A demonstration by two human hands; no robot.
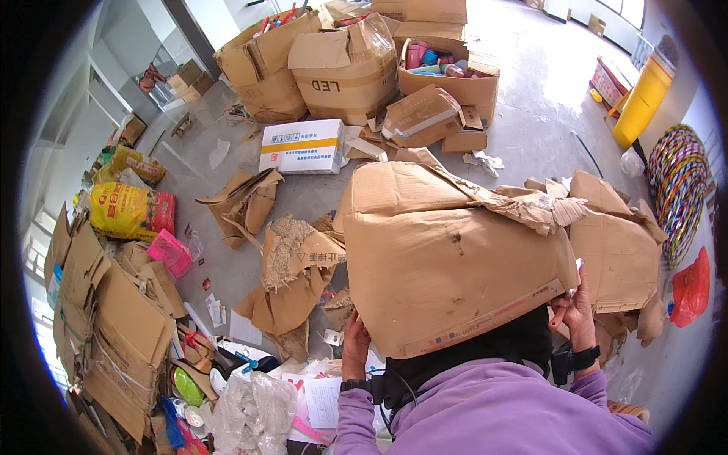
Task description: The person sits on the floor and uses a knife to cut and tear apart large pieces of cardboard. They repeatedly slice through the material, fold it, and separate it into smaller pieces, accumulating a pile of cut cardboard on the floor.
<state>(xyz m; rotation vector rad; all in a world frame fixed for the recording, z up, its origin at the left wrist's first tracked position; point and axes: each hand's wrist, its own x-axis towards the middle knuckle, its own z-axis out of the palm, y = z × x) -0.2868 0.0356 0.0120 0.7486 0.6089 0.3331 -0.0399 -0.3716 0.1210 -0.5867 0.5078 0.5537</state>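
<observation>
A large sheet of brown corrugated cardboard (455, 273), creased and torn along its far edge, lies in front of my body, above my lap. My left hand (355, 347) grips its near left corner, the fingers partly hidden behind it. At its right edge is my right hand (577, 313), which also holds a tool with an orange-brown handle (559, 314); a small pale tip shows above the fingers. Another folded cardboard piece (614, 256) lies just beyond the right hand. Both wrists wear black straps with devices.
Torn cardboard (301, 273) lies on the grey floor left of the sheet. Flattened cardboard (131, 324) stacks up at far left, near a yellow and red sack (133, 210). Ahead stand a white box (301, 159) and filled cartons (347, 85). A coil of multicoloured hoops (679, 193) leans at right.
</observation>
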